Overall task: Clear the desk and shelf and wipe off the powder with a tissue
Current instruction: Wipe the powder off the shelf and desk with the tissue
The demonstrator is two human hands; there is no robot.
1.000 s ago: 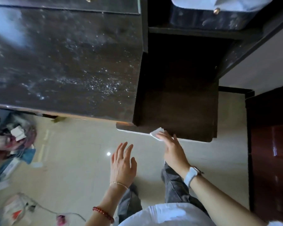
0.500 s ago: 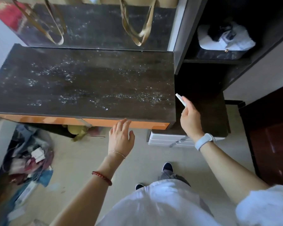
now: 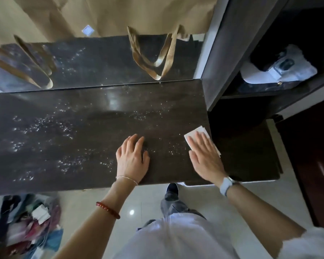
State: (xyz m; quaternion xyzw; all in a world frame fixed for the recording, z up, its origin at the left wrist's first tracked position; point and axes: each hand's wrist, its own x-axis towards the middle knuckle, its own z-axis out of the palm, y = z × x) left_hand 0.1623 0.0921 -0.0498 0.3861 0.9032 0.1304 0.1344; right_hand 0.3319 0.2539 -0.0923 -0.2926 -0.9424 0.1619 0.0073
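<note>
Your right hand (image 3: 204, 156) lies flat, fingers stretched out, pressing the white tissue (image 3: 195, 135) onto the dark desk (image 3: 82, 146) near its right edge, just beside the lower shelf (image 3: 247, 152). Your left hand (image 3: 132, 157) rests open and empty on the desk close to its front edge, near the right hand but apart from it. White powder (image 3: 45, 128) is scattered over the desk, mostly to the left of both hands
</note>
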